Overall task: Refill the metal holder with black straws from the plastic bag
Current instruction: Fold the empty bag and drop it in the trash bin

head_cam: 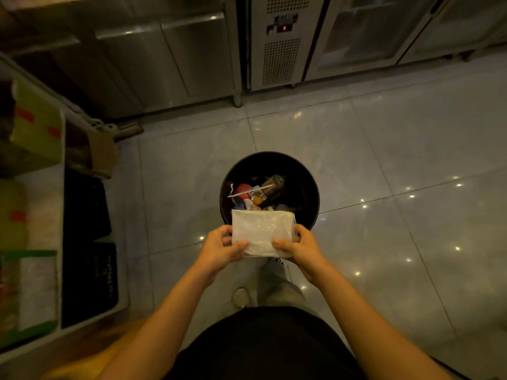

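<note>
A folded, clear plastic bag (262,232) is held flat between both hands, just above the near rim of a round black trash bin (304,171). My left hand (220,249) grips the bag's left edge, thumb on top. On the right edge, my right hand (299,249) grips it the same way. No straws show inside the bag. Neither the metal holder nor any black straws are in view.
The bin holds mixed rubbish such as wrappers and a bottle (273,183). Stainless steel cabinets (164,64) and a fridge unit (279,42) line the far wall. A shelf with boxes and black crates (87,242) stands at the left. The floor is glossy tile (384,160).
</note>
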The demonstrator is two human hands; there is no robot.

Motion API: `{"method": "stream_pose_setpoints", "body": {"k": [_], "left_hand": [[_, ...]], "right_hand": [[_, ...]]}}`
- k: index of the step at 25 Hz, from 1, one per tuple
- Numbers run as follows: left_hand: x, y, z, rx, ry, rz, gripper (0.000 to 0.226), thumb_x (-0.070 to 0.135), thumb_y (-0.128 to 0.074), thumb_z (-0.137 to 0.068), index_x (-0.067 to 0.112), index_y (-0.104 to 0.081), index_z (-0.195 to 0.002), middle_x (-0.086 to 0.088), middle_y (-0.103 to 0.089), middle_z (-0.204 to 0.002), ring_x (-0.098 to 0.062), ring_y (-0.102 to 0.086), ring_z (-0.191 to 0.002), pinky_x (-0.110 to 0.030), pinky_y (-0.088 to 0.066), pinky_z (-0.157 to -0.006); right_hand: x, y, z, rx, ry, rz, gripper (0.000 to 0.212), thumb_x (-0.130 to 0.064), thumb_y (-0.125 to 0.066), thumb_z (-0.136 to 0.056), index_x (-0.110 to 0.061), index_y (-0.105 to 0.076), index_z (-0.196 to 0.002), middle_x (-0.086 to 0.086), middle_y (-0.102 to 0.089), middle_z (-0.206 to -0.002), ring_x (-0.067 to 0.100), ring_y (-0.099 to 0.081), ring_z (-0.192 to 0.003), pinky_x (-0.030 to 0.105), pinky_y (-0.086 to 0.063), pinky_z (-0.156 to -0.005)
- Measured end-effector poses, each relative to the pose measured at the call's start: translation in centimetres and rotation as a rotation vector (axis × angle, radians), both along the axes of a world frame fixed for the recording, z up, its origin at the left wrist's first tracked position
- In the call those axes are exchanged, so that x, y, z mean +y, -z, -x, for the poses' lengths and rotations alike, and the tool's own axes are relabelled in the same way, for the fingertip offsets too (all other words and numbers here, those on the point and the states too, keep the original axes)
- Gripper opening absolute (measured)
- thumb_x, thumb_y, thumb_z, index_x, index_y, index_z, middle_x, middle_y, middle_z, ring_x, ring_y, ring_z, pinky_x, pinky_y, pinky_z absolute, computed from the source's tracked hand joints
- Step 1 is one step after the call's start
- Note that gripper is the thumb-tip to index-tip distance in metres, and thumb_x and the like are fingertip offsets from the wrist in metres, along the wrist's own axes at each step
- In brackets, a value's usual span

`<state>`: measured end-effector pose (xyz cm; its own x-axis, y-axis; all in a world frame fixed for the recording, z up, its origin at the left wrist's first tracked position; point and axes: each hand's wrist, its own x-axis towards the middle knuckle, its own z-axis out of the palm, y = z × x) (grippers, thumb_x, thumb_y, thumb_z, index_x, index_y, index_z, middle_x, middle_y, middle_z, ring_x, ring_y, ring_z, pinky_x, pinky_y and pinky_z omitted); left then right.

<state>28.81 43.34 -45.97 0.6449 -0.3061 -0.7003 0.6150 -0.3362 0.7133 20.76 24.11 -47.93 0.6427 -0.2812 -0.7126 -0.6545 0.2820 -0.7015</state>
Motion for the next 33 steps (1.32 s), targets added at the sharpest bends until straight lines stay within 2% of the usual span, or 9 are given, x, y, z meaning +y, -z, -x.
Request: {"method": "stream_pose_setpoints", "body": {"k": [4, 8, 11, 15, 17, 18, 23, 27, 33], "left_hand": [[-3.2, 3.8, -0.8, 0.182, -0.103, -0.095, 0.016, 0.012, -0.064, -0.094, 0.018, -0.056, -0.107, -0.011, -0.071, -0.099, -0.021, -0.075, -0.073, -0.03, -0.061, -0.059], [-5.4, 7.7, -1.2, 0.168, -0.1, -0.236, 0.033, -0.002, -0.062, -0.092, 0.003, -0.054, -0.124, -0.011, -0.064, -0.089, -0.021, -0.066, -0.073, -0.027, -0.058, -0.057], [-6.6, 10.3, -2.0, 0.159, -0.034, -0.367, 0.042, -0.008, -0.062, -0.086, 0.007, -0.054, -0.125, -0.004, -0.063, -0.086, -0.015, -0.064, -0.074, -0.021, -0.054, -0.054], [-7.7, 13.9, -4.7, 0.095, -0.005, -0.479, 0.04, 0.003, -0.061, -0.09, 0.016, -0.046, -0.124, -0.01, -0.064, -0.102, -0.018, -0.062, -0.082, -0.03, -0.055, -0.067], [-8.2, 15.4, -6.0, 0.053, 0.061, -0.517, 0.034, 0.005, -0.06, -0.09, 0.015, -0.049, -0.121, -0.014, -0.065, -0.111, -0.024, -0.062, -0.09, -0.04, -0.056, -0.08], [-8.5, 16.2, -6.6, 0.038, 0.106, -0.526, 0.033, 0.005, -0.06, -0.09, 0.014, -0.052, -0.121, -0.014, -0.065, -0.114, -0.024, -0.062, -0.093, -0.04, -0.055, -0.084], [-8.8, 19.8, -7.6, 0.068, 0.328, -0.523, 0.04, 0.007, -0.059, -0.09, 0.01, -0.055, -0.13, -0.013, -0.065, -0.123, -0.031, -0.061, -0.112, -0.035, -0.047, -0.09], [-9.3, 21.0, -7.6, 0.064, 0.304, -0.489, 0.039, 0.01, -0.056, -0.094, 0.01, -0.051, -0.132, -0.014, -0.062, -0.127, -0.032, -0.059, -0.115, -0.034, -0.045, -0.091], [-9.5, 21.3, -8.0, -0.084, 0.364, -0.489, 0.054, 0.016, -0.052, -0.099, 0.009, -0.032, -0.149, -0.021, -0.05, -0.141, -0.039, -0.049, -0.128, -0.044, -0.04, -0.104]], "right_hand": [[-3.5, 4.5, -2.4, 0.122, -0.052, -0.048, 0.053, -0.003, -0.07, -0.085, -0.003, -0.046, -0.132, 0.019, -0.052, -0.131, 0.036, -0.056, -0.115, 0.05, -0.056, -0.086], [-5.7, 8.3, -4.2, 0.244, -0.18, -0.011, 0.052, 0.004, -0.063, -0.085, -0.005, -0.046, -0.134, 0.018, -0.053, -0.129, 0.036, -0.055, -0.115, 0.054, -0.051, -0.094], [-6.1, 10.7, -5.1, 0.31, -0.222, 0.047, 0.05, 0.001, -0.06, -0.085, -0.01, -0.049, -0.132, 0.016, -0.057, -0.124, 0.036, -0.057, -0.113, 0.053, -0.051, -0.094], [-5.8, 13.4, -7.0, 0.326, -0.217, 0.185, 0.047, -0.007, -0.058, -0.087, -0.016, -0.048, -0.132, 0.006, -0.057, -0.113, 0.034, -0.057, -0.112, 0.05, -0.051, -0.095], [-5.6, 14.5, -7.6, 0.361, -0.231, 0.238, 0.05, -0.009, -0.056, -0.088, -0.015, -0.045, -0.136, 0.01, -0.058, -0.12, 0.035, -0.055, -0.114, 0.05, -0.05, -0.096], [-5.6, 15.2, -7.9, 0.377, -0.246, 0.257, 0.051, -0.009, -0.056, -0.088, -0.014, -0.044, -0.137, 0.014, -0.057, -0.124, 0.036, -0.055, -0.115, 0.05, -0.05, -0.096], [-5.6, 18.4, -8.6, 0.479, -0.275, 0.299, 0.051, -0.011, -0.054, -0.089, -0.012, -0.041, -0.138, 0.021, -0.053, -0.128, 0.04, -0.053, -0.115, 0.053, -0.049, -0.095], [-5.6, 20.0, -8.7, 0.482, -0.226, 0.306, 0.047, -0.015, -0.049, -0.094, -0.011, -0.039, -0.14, 0.023, -0.053, -0.13, 0.041, -0.052, -0.116, 0.051, -0.047, -0.097], [-5.3, 20.6, -10.2, 0.47, -0.178, 0.28, 0.053, -0.036, -0.041, -0.1, -0.013, -0.031, -0.146, 0.021, -0.051, -0.134, 0.041, -0.051, -0.119, 0.046, -0.044, -0.096]]}}
